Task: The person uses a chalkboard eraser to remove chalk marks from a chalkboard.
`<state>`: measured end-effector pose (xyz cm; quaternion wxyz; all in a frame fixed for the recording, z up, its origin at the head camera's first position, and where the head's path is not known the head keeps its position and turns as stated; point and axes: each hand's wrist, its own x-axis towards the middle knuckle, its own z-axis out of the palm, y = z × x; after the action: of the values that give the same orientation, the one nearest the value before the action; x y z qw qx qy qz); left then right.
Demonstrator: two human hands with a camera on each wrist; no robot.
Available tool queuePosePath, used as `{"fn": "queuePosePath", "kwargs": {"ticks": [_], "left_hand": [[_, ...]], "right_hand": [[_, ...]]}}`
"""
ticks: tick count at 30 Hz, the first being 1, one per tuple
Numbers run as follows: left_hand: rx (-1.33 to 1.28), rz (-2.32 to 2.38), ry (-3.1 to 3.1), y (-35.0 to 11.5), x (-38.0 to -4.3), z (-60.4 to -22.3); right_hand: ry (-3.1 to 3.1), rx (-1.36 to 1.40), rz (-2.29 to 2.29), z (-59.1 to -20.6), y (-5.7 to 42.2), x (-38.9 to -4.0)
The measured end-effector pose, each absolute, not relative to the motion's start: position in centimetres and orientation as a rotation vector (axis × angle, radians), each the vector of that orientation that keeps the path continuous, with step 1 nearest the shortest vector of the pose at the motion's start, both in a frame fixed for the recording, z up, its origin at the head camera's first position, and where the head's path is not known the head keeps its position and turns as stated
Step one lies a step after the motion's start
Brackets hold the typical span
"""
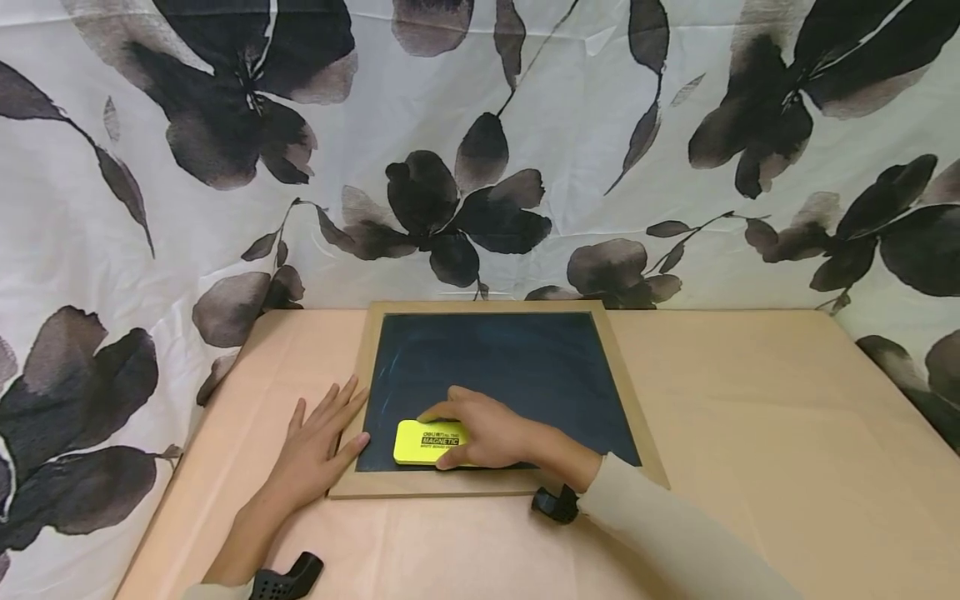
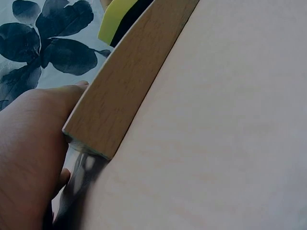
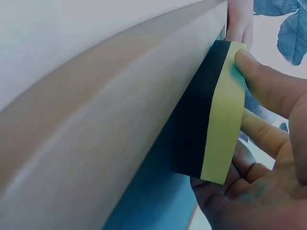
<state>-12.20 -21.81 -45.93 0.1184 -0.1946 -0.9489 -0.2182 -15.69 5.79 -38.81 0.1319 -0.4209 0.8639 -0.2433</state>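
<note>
A wood-framed chalkboard [image 1: 510, 358] lies on the table, its dark surface showing faint pale streaks at the left. My right hand [image 1: 491, 429] grips a yellow board eraser [image 1: 427, 442] near the board's lower left, thumb on the near side and fingers over the far side. In the right wrist view the eraser [image 3: 225, 115] shows a black pad layer against the board; bluish smudges mark the thumb and palm. My left hand [image 1: 318, 446] rests with straight fingers on the left edge of the wooden frame [image 2: 120, 81].
The table [image 1: 750, 417] has a light peach covering. Behind it and along both sides hangs a white cloth [image 1: 585, 167] with dark flower prints. A black wrist device [image 1: 288, 577] sits on the left wrist, another [image 1: 555, 504] on the right.
</note>
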Motion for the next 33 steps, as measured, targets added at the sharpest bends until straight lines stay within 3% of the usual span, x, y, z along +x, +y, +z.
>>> {"fn": "queuePosePath", "kwargs": {"ticks": [13, 21, 27, 33], "left_hand": [[-0.564, -0.665, -2.775, -22.2, -11.7, -45.8], [-0.585, -0.668, -2.77, -22.1, -11.8, -45.9], [-0.583, -0.659, -2.768, -21.9, -11.9, -45.9], [-0.586, -0.671, -2.762, -21.7, -11.9, -46.0]], "right_hand": [[2.797, -1.019, -0.778, -37.4, 10.7, -15.9], [3.04, -0.658, -0.94, -37.2, 20.6, -16.5], [3.19, -0.236, -0.938, -38.6, 28.9, -15.6], [3.188, 0.057, -0.888, -40.7, 33.7, -14.5]]}}
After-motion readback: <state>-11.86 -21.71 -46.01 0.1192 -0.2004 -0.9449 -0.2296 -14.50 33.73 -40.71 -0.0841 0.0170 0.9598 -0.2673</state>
